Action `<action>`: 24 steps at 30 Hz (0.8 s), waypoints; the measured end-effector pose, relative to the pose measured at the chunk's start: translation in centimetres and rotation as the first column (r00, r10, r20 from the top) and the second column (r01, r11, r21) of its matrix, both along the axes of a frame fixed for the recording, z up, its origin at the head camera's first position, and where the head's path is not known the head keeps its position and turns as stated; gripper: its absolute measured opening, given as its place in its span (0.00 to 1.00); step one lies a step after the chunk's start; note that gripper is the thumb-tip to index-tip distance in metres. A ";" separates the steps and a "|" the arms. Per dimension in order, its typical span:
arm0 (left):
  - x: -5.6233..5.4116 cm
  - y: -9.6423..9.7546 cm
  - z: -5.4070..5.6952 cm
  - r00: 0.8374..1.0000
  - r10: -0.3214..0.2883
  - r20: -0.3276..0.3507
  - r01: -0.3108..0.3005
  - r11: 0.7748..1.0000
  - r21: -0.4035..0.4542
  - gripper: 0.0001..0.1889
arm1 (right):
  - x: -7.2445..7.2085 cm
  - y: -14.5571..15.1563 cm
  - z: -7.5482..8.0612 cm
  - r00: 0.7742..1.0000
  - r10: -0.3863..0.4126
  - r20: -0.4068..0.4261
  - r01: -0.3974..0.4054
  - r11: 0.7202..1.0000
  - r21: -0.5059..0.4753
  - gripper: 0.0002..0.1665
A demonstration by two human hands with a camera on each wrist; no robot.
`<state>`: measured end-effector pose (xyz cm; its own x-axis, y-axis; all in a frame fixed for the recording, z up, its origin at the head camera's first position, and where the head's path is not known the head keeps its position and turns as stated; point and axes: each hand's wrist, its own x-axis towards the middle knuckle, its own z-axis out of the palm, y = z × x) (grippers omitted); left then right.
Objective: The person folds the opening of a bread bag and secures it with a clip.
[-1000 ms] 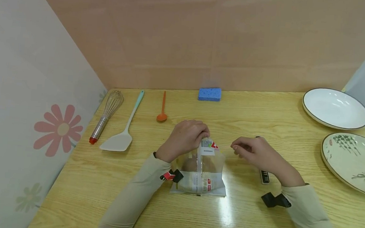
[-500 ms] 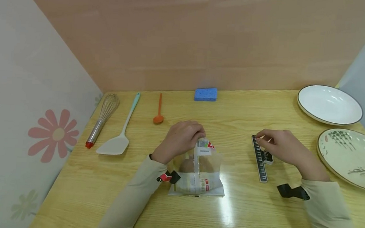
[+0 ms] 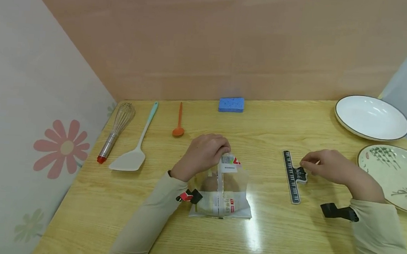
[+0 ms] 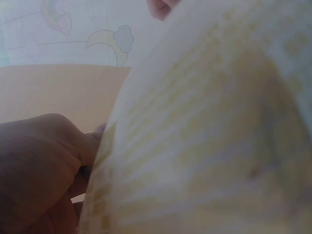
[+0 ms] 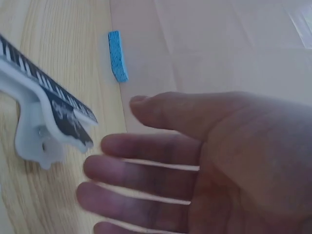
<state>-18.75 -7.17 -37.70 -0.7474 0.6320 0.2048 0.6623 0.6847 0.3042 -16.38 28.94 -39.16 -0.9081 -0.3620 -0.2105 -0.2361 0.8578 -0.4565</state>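
My left hand (image 3: 205, 154) grips the gathered top of a clear plastic food bag (image 3: 223, 191) that stands on the table with something brown inside. In the left wrist view the printed bag (image 4: 195, 146) fills most of the picture, blurred, beside the hand (image 4: 39, 170). A black-and-white bag clip (image 3: 293, 178) with a piano-key pattern lies to the right of the bag. Just right of the clip's handle hovers my right hand (image 3: 331, 167), holding nothing. The right wrist view shows its fingers (image 5: 141, 170) apart and relaxed, close to the clip (image 5: 53, 107) but not touching it.
On the left lie a whisk (image 3: 117, 131), a white spatula (image 3: 134, 153) and an orange spoon (image 3: 179, 125). A blue sponge (image 3: 231, 104) sits by the back wall. To the right are a white dish (image 3: 370, 117) and a patterned plate (image 3: 391, 183).
My right hand has moved right, away from beside the bag, past the clip to its handle side, uncovering the clip. My left hand keeps its hold on the bag.
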 end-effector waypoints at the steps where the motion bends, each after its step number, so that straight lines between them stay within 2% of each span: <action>1: 0.0 0.0 0.0 1.000 0.000 0.002 0.000 1.000 -0.003 0.09 | 0.0 0.2 0.0 1.000 0.006 0.019 -0.006 1.000 0.014 0.15; 7: 0.0 0.0 0.0 1.000 0.007 0.009 -0.006 1.000 -0.008 0.09 | -0.2 0.6 -0.3 0.994 0.018 0.106 -0.024 0.998 0.055 0.16; 14: 0.1 0.0 0.1 1.000 -0.005 -0.002 0.005 1.000 -0.001 0.09 | -0.2 0.5 -0.8 0.994 0.025 0.107 -0.031 0.998 0.053 0.13; 24: 0.0 0.0 0.0 1.000 -0.002 0.001 0.002 1.000 -0.009 0.09 | -0.3 -0.2 -1.6 0.992 0.039 0.116 -0.031 0.997 -0.070 0.12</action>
